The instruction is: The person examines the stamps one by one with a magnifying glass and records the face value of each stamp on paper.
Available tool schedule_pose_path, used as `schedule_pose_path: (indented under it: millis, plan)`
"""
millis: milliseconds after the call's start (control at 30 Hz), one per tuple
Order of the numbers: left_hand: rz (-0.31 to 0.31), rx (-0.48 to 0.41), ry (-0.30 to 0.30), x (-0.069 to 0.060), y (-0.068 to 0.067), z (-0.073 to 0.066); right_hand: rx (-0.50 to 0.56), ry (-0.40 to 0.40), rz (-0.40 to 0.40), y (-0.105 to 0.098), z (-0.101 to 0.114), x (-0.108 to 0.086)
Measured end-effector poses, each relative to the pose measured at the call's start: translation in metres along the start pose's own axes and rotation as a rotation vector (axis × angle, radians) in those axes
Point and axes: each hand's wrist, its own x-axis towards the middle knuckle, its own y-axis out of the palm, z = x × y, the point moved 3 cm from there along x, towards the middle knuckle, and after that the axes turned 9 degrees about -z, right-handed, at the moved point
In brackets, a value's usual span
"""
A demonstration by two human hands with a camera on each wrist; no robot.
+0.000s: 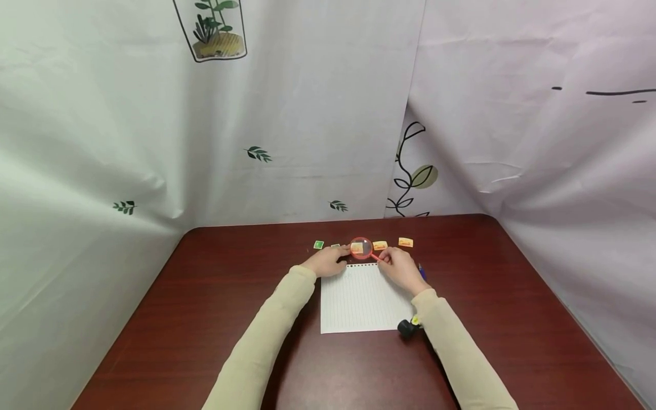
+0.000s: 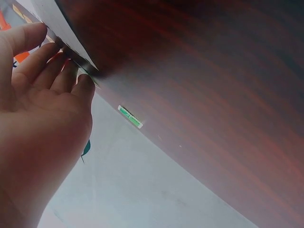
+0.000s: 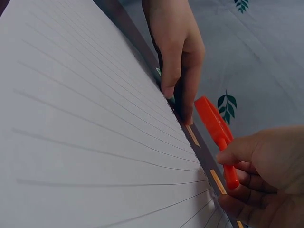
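My right hand pinches the handle of a red magnifying glass between thumb and fingers, its lens tilted above the table. Through the lens shows an orange stamp-like piece. My left hand reaches in from the other side, and its fingertips touch the left end of that piece; its fingers are extended in the left wrist view. To the right of the lens lie two more orange pieces, one near and one farther. A green piece lies left of my left hand, and another green piece is partly hidden behind it.
A lined sheet of paper with a punched top edge lies below both hands. A blue pen is partly hidden behind my right wrist. Under the right forearm is a small black object. A white printed curtain hangs behind the brown table.
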Motion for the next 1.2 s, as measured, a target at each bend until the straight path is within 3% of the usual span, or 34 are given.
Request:
schedule_pose_path:
  millis: [600, 967, 1200]
  plan:
    - [0.006, 0.004, 0.01, -0.001, -0.002, -0.002, 0.005, 0.006, -0.007, 0.0, 0.0, 0.001]
    - [-0.027, 0.003, 0.024, -0.003, -0.005, -0.005, 0.016, -0.01, -0.009, -0.002, 0.0, 0.004]
    - [0.0, 0.0, 0.018, -0.004, -0.005, -0.007, 0.016, -0.01, -0.041, -0.01, -0.003, 0.003]
